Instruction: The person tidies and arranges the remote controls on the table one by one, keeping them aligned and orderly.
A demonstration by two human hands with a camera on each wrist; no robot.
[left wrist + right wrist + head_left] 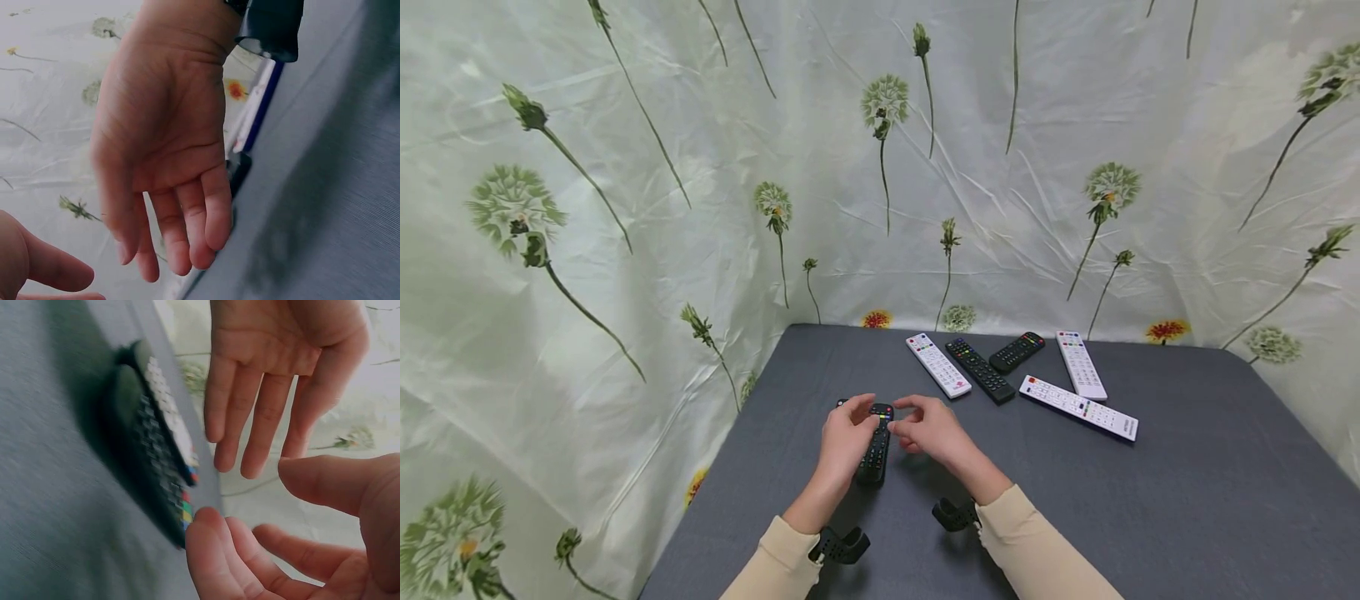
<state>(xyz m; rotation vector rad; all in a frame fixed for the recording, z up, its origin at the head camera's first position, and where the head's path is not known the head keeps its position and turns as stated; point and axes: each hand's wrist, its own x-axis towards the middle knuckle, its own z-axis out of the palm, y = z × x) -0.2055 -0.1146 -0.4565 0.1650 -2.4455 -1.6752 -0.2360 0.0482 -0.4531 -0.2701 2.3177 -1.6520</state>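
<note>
The left hand [847,435] and right hand [931,429] hover, fingers loosely bent and holding nothing, over a long black plastic remote with coloured top buttons [873,460] at the table's left; a black remote with white buttons [166,406] lies just beside it. A careless descent could press buttons or skew the pair. Farther right, a slim white plastic remote [1078,407] could be jostled by a sweeping sleeve [1037,542].

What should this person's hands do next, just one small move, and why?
Perhaps lower the right hand to the side of the nearest black remote and take hold of it. That remote lies within easy reach, close to both hands, and neither the right hand nor the left hand appears to hold anything.
</note>
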